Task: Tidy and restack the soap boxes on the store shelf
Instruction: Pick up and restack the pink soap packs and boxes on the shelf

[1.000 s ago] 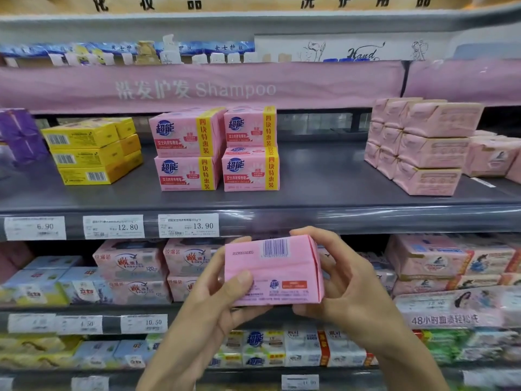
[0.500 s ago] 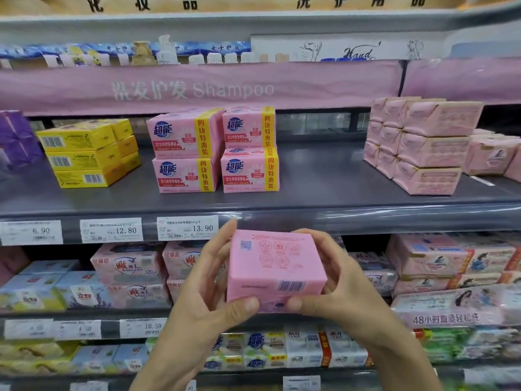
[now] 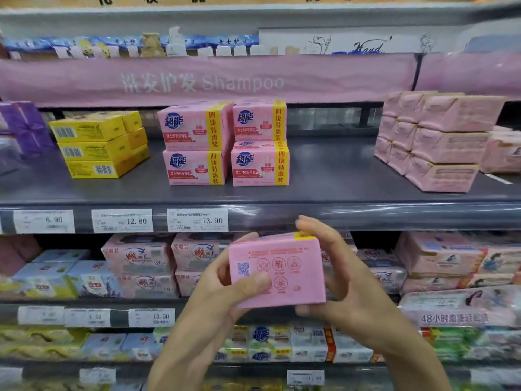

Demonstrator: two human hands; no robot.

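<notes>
I hold a pink soap box in both hands, below the front lip of the dark shelf. Its back face with round icons and a QR code is turned toward me. My left hand grips its left side with the thumb across the front. My right hand clasps its right side, fingers curled over the top and under the bottom. On the shelf above stand matching pink soap boxes in two side-by-side stacks, each two high, labels facing out.
Yellow boxes are stacked at the shelf's left, purple packs beyond them. Pale pink wrapped packs pile at the right. Bare shelf lies between the pink stacks and those packs. Price tags line the edge; lower shelves are packed.
The box has been rotated in my hands: first the barcode end faced me, now the back face with the icons does. My hands shifted slightly right.
</notes>
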